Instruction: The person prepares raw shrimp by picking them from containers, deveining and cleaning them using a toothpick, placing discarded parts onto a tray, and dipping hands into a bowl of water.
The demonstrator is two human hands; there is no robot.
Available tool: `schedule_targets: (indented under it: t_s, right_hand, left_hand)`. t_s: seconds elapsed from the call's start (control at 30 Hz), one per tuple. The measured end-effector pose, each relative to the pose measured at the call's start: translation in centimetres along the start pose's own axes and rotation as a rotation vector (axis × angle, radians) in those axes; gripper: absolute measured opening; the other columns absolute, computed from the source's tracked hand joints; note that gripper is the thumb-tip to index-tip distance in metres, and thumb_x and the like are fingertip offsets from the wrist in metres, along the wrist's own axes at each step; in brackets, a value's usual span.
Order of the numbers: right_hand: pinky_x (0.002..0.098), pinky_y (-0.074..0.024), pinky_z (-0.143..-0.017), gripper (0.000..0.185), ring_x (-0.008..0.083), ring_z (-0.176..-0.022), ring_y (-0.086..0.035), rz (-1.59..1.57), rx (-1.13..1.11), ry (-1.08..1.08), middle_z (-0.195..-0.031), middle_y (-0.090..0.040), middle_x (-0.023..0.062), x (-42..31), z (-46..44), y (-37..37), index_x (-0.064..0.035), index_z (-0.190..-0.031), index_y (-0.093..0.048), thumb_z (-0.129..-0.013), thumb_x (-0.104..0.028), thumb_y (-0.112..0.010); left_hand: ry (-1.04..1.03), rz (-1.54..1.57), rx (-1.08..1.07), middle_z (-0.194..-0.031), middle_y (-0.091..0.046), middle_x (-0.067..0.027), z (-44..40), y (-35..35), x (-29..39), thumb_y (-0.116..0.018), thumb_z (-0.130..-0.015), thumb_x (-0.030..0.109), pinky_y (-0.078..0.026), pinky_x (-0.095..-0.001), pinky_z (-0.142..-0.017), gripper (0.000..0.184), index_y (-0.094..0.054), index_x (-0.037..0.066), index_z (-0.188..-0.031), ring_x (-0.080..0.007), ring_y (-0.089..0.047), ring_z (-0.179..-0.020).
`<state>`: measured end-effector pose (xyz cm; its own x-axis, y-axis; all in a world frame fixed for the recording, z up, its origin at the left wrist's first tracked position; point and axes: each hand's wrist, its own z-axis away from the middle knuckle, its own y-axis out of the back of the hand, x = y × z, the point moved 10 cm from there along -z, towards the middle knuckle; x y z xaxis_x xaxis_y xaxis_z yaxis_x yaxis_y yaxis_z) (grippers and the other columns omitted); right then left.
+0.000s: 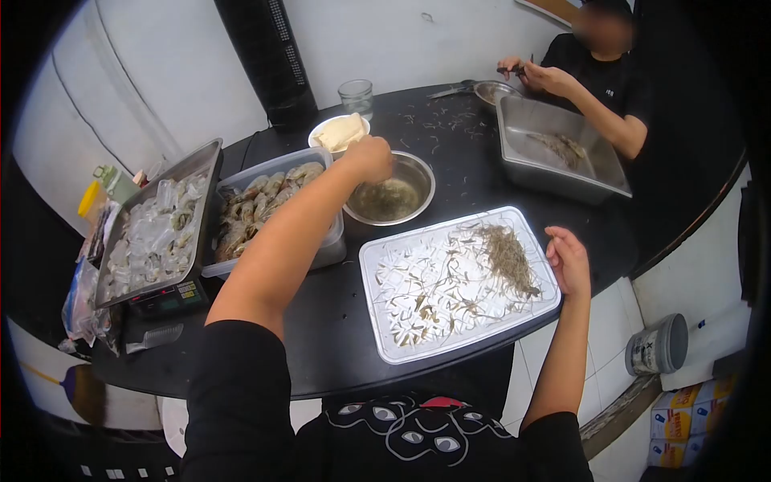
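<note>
shiny metal bowl (426,183), smooth white plastic tray (370,281)

The tray (371,273) is white, its scraps (510,257) grey-brown; the nearer bowl (416,178) is silver, the table (321,361) black. The heaped shrimp (255,207) are mottled grey, brown and orange. The wearer's black shirt (361,450) bears white eyes (446,444) and a red patch (442,402).

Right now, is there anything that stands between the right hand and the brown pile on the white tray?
Only the near rim of the white tray appears to lie between the right hand and the brown pile. No other object is visible there.
</note>
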<state>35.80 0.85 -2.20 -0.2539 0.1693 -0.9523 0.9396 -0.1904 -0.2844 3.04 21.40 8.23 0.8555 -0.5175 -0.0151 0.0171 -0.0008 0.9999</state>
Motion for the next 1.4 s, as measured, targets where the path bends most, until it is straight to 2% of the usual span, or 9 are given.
schedule_targets:
  t_s: [0.17, 0.27, 0.37, 0.47, 0.57, 0.67, 0.87, 1.03, 1.4]
  right_hand:
    - [0.0167, -0.0357, -0.055, 0.022, 0.0055, -0.058, -0.043, -0.024, 0.011, -0.009, -0.071, -0.056, 0.0029, 0.1, 0.0, 0.1, 0.0036, -0.111, -0.059, -0.092, -0.005, -0.052]
    - [0.0165, -0.0363, -0.054, 0.021, 0.0058, -0.058, -0.043, -0.025, 0.002, -0.003, -0.071, -0.056, 0.003, 0.2, 0.0, 0.1, 0.0027, -0.111, -0.059, -0.093, -0.006, -0.052]
    - [0.0164, -0.0364, -0.054, 0.021, 0.0057, -0.058, -0.043, -0.035, -0.011, 0.003, -0.071, -0.056, 0.0031, 0.2, -0.1, 0.1, 0.0029, -0.111, -0.059, -0.093, -0.005, -0.052]
    - [0.0166, -0.0361, -0.055, 0.022, 0.0055, -0.059, -0.043, -0.036, -0.015, 0.006, -0.071, -0.056, 0.0029, 0.3, -0.1, 0.2, 0.0031, -0.111, -0.059, -0.092, -0.005, -0.052]
    - [0.0169, -0.0353, -0.056, 0.022, 0.0054, -0.059, -0.043, -0.023, -0.008, 0.013, -0.07, -0.055, 0.0025, 0.2, 0.0, 0.1, 0.0036, -0.111, -0.059, -0.092, -0.005, -0.051]
    - [0.0171, -0.0351, -0.055, 0.022, 0.0053, -0.059, -0.043, -0.002, -0.004, 0.014, -0.071, -0.055, 0.0024, -0.1, 0.0, -0.1, 0.004, -0.111, -0.059, -0.092, -0.005, -0.051]
    - [0.0171, -0.0347, -0.055, 0.023, 0.0054, -0.06, -0.043, 0.02, 0.031, -0.001, -0.071, -0.055, 0.0027, -0.2, 0.1, 0.0, 0.005, -0.111, -0.059, -0.093, -0.004, -0.05]
    - [0.0168, -0.0347, -0.055, 0.023, 0.0055, -0.059, -0.043, -0.014, 0.026, -0.003, -0.07, -0.055, 0.0025, 0.0, 0.0, 0.1, 0.0048, -0.111, -0.059, -0.092, -0.005, -0.052]
    - [0.0178, -0.0358, -0.056, 0.022, 0.0065, -0.06, -0.044, -0.061, 0.019, -0.043, -0.07, -0.056, 0.0026, 0.0, 0.1, 0.0, 0.0043, -0.111, -0.059, -0.091, -0.004, -0.053]
  left_hand:
    - [-0.044, -0.287, -0.133, -0.115, -0.063, -0.015, 0.8, -2.4, 0.6, -0.064, -0.078, 0.018, -0.047, -0.0442, -0.089, 0.029, -0.07, 0.006, -0.104, -0.0306, -0.056, -0.112]
    - [0.016, -0.322, -0.284, -0.117, -0.061, -0.0133, 0.8, -4.6, 0.1, -0.065, -0.077, 0.019, -0.046, -0.0439, -0.09, 0.031, -0.069, 0.006, -0.105, -0.0293, -0.054, -0.114]
    - [-0.01, -0.288, -0.189, -0.115, -0.062, -0.0142, 1.4, -1.4, 1.2, -0.067, -0.077, 0.021, -0.045, -0.0433, -0.092, 0.032, -0.069, 0.006, -0.104, -0.029, -0.054, -0.114]
    - [-0.058, -0.234, 0.132, -0.102, -0.065, -0.0141, 1.7, 2.9, 1.7, -0.07, -0.075, 0.028, -0.047, -0.0447, -0.086, 0.027, -0.073, 0.005, -0.089, -0.0329, -0.055, -0.109]
    - [0.038, -0.239, 0.03, -0.116, -0.06, -0.0139, 2.2, 2.9, 0.8, -0.069, -0.077, 0.025, -0.044, -0.0428, -0.092, 0.035, -0.068, 0.005, -0.105, -0.0288, -0.052, -0.116]
    - [0.011, -0.359, -0.143, -0.114, -0.06, -0.0135, 3.6, 0.1, 0.6, -0.067, -0.079, 0.025, -0.043, -0.0418, -0.092, 0.031, -0.069, 0.005, -0.103, -0.0301, -0.052, -0.114]
    - [-0.137, -0.198, 0.179, -0.104, -0.058, -0.0094, 5.5, 3.1, 4.1, -0.068, -0.076, 0.013, -0.044, -0.042, -0.087, 0.022, -0.071, 0.016, -0.097, -0.0287, -0.053, -0.102]
    - [-0.504, 0.36, 0.444, -0.103, -0.055, -0.0094, 12.9, 4.7, 10.0, -0.07, -0.073, 0.005, -0.043, -0.0387, -0.084, 0.024, -0.068, 0.011, -0.096, -0.0272, -0.052, -0.096]
    - [-0.491, 0.715, 0.701, -0.101, -0.057, -0.0128, 18.4, 0.2, 7.7, -0.07, -0.07, 0.007, -0.042, -0.0364, -0.079, 0.034, -0.064, 0.005, -0.104, -0.0285, -0.054, -0.088]
